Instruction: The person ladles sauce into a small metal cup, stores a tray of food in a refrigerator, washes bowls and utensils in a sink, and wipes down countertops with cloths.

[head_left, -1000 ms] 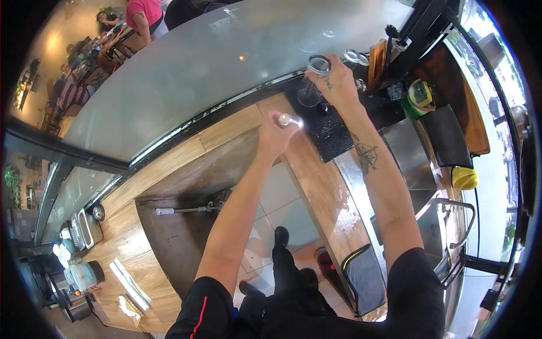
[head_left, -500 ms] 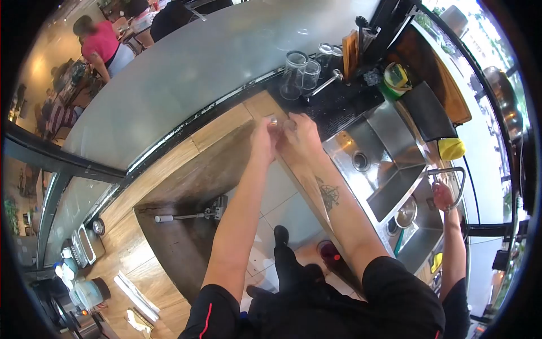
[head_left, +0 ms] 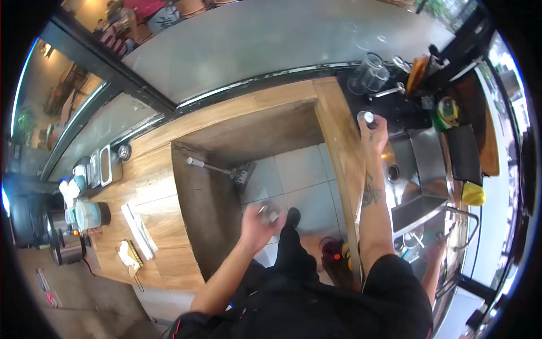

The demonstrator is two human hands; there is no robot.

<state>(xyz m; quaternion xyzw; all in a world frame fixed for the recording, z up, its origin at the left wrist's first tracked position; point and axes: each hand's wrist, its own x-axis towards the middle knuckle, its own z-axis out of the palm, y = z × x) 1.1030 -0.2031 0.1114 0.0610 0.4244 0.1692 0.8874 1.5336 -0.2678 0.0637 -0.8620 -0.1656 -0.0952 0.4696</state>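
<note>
My left hand [head_left: 257,230] is closed around a small shiny cup-like thing [head_left: 270,213], blurred by motion, in front of my body above the floor. My right hand [head_left: 375,135] stretches forward over the sink edge. Its fingers are wrapped round a small clear glass [head_left: 366,117] with a bright whitish end, held near the black drain mat [head_left: 361,103]. Beyond it on the mat, a large glass jug [head_left: 372,73] stands by the window ledge, and a metal ladle-like tool [head_left: 389,90] lies beside it.
To my right are a steel sink [head_left: 415,155] with a tap [head_left: 466,231] and a co-worker's blurred arm [head_left: 433,268]. A yellow cloth [head_left: 473,194] hangs beyond. The wooden counter [head_left: 155,186] bends round to the left, carrying white strips [head_left: 139,230], a steel container [head_left: 110,169] and tubs [head_left: 90,214].
My hands, close together over the wooden ledge before, are now apart. The left has drawn back toward my body; the right is over the sink side. The view has turned left.
</note>
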